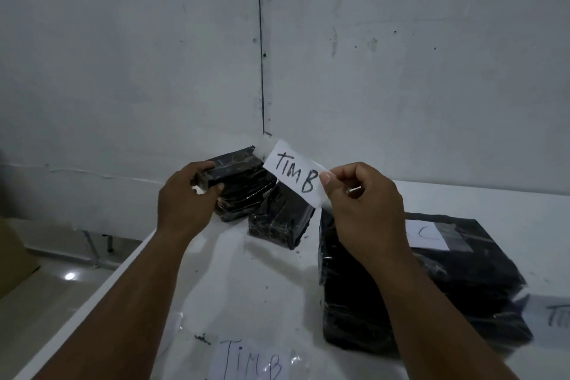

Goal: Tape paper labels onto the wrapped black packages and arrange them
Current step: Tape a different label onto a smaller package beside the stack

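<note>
My left hand (185, 200) grips a small black wrapped package (243, 182) lifted above the far corner of the white table (234, 281). My right hand (361, 207) pinches a white paper label (294, 174) reading "TIM B", held up beside that package. A second small black package (279, 222) lies on the table just below the label. A large black package (462, 274) with a paper label (427, 236) taped on top lies at the right, partly hidden by my right forearm.
Another "TIM B" label (253, 361) lies on the table at the near edge, and one more label (555, 315) at the far right. The table's left edge drops to the floor (61, 281). A brown cardboard box (15, 256) stands at left. White walls meet behind.
</note>
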The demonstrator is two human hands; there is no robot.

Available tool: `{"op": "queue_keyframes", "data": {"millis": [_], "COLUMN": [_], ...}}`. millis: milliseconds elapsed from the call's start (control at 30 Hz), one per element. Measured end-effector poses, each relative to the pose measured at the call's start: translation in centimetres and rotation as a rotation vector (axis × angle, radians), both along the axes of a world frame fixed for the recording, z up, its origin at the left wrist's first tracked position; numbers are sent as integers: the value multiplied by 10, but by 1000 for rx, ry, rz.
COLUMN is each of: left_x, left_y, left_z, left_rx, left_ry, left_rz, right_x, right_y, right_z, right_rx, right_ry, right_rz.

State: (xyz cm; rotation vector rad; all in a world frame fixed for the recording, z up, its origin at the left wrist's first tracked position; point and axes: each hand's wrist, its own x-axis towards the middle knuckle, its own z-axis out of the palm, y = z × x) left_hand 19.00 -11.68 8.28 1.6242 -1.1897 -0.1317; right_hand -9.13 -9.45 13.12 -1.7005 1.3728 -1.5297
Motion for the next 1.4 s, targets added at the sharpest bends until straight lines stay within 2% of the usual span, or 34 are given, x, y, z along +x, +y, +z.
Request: {"op": "queue_keyframes", "data": {"millis": [167,233,333,433,633,800,1033,1400], "left_x": [-12,-16,-22,-39,-87,-126,-167,-167], "left_y": [87,124,170,202,230,228,212,212], "left_z": [8,5,-5,-14,-35,-55,-65,-73], "left_rx": [-64,-41,20,77,217,331,352,304], "left_ry": [150,188,273,345,353,319,341,253], "left_rz": [-57,-123,-244,-376,-570,-649,-690,-716], "right_x": [3,6,6,0,-35,-72,-107,-124], "right_y": [7,14,31,56,113,152,165,168], "right_z": [6,8,11,13,-2,-29,-72,-79], "right_rx": [-193,-290,-331,-286,-76,106,308,256], "right_ry": [-23,9,18,-31,-48,-11,-60,-60], "right_rz": [-11,11,71,137,264,250,130,137]}}
